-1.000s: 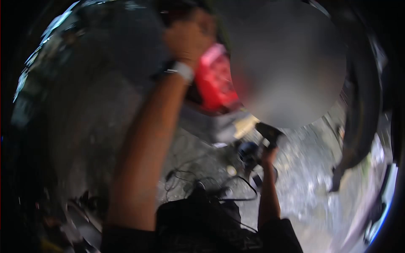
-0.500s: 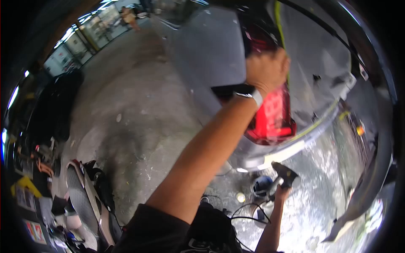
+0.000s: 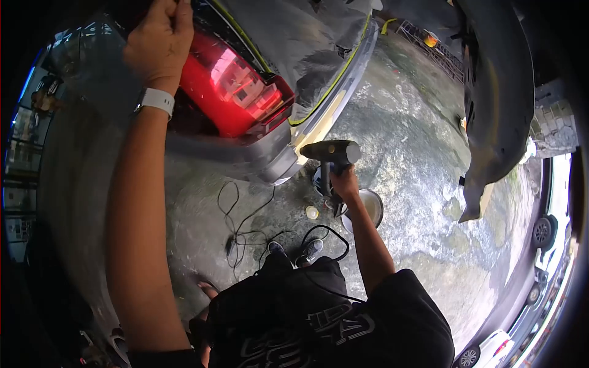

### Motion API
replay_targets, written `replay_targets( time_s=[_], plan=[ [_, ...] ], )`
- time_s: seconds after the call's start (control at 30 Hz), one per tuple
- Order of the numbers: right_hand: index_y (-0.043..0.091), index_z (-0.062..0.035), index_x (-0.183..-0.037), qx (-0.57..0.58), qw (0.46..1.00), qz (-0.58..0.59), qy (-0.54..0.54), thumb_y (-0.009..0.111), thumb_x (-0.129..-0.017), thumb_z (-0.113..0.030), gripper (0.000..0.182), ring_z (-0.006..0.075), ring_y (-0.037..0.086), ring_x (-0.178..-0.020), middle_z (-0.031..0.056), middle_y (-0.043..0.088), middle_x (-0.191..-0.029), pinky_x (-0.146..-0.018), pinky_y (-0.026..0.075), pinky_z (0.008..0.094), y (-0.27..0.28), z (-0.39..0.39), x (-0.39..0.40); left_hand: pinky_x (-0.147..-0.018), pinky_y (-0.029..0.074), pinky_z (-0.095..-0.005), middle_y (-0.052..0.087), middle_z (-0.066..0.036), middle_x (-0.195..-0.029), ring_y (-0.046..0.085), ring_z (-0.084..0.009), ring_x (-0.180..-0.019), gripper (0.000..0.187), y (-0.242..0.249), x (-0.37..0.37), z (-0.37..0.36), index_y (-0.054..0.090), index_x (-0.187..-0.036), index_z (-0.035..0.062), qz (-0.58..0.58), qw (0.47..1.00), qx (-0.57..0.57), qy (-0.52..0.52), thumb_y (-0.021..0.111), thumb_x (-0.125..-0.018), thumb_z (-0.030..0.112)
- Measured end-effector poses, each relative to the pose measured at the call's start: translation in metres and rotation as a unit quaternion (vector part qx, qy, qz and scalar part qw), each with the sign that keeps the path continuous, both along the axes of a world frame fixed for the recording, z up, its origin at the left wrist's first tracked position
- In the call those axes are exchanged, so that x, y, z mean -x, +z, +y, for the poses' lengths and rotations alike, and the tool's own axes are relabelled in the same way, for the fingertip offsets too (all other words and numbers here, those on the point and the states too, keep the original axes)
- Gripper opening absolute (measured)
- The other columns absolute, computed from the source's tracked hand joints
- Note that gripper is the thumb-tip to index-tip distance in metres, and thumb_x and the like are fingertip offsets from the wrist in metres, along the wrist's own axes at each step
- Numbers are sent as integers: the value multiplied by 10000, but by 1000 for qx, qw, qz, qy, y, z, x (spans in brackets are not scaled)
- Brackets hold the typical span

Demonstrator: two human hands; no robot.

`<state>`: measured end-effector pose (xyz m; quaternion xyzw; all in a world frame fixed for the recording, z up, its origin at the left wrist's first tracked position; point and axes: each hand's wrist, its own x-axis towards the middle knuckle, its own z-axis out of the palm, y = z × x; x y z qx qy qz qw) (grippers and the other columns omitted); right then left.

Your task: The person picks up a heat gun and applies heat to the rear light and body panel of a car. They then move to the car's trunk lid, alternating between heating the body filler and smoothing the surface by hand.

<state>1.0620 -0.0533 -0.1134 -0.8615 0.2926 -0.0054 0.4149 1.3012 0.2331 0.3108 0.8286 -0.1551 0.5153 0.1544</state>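
My right hand [image 3: 345, 183] grips the handle of a dark heat gun [image 3: 331, 151], its nozzle pointing left at the corner of a car's grey bumper [image 3: 279, 156]. The nozzle's tip lies close to a pale filler-coloured patch [image 3: 319, 132] on that bumper; whether it touches cannot be told. My left hand [image 3: 161, 49], a watch on its wrist, is raised beside the red tail light [image 3: 230, 92]. Its fingers are curled together, and the top edge partly cuts them off, so what they hold is hidden. Yellow-green tape [image 3: 334, 89] edges grey masking film [image 3: 294, 49] over the car's rear.
Black cable [image 3: 236, 236] lies in loops on the concrete floor. Below the heat gun stand a round basin [image 3: 371, 208] and a small round container [image 3: 312, 213]. A loose bumper panel [image 3: 500, 104] hangs at right. Another person's foot [image 3: 208, 286] shows at lower left.
My view has swung right and down, so the car sits farther left. My left hand has gone from over the tail light to its upper left. The heat gun stays in my right hand.
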Motion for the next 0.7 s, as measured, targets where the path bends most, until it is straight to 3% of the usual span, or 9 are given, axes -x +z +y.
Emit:
replay_targets(
  time_s=[0.07, 0.33, 0.47, 0.53, 0.7],
  plan=[
    [384, 38, -1269, 7, 1000, 7, -20, 731, -790, -297, 680, 502, 653, -1009, 333, 668, -1049, -844, 532, 524, -3, -1, -9, -518, 467, -382, 582, 36, -547, 645, -245, -559, 345, -3, -4, 4, 638, -757, 212, -5, 1000, 2, -7, 652, -909, 521],
    [331, 43, -1252, 24, 991, 0, -132, 692, -790, -283, 672, 533, 631, -991, 358, 655, -1015, -866, 510, 562, -10, -12, -38, -542, 487, -387, 614, 49, -576, 674, -256, -607, 348, -4, -6, 5, 646, -768, 226, 14, 999, 0, 31, 644, -904, 547],
    [342, 49, -1246, 11, 994, -7, -106, 683, -788, -272, 655, 526, 634, -992, 359, 655, -1016, -866, 511, 557, -2, -7, -24, -563, 500, -389, 652, 45, -633, 687, -276, -643, 331, -1, 3, -3, 661, -807, 237, 7, 1000, -3, 21, 640, -906, 552],
    [379, 59, -1240, -21, 998, 23, -55, 704, -794, -287, 651, 494, 673, -948, 348, 670, -981, -820, 541, 528, -2, -4, -13, -537, 434, -468, 589, -141, -647, 605, -379, -609, 309, 6, 22, -17, 536, -758, 79, -61, 997, 11, -34, 646, -945, 299],
    [422, 63, -1197, 16, 999, 28, -5, 699, -798, -303, 609, 484, 684, -919, 324, 683, -948, -811, 543, 526, -4, 6, 0, -536, 427, -463, 584, -141, -640, 596, -375, -598, 309, 5, 20, -14, 534, -762, 69, -65, 997, 14, -50, 647, -946, 290]
  ],
)
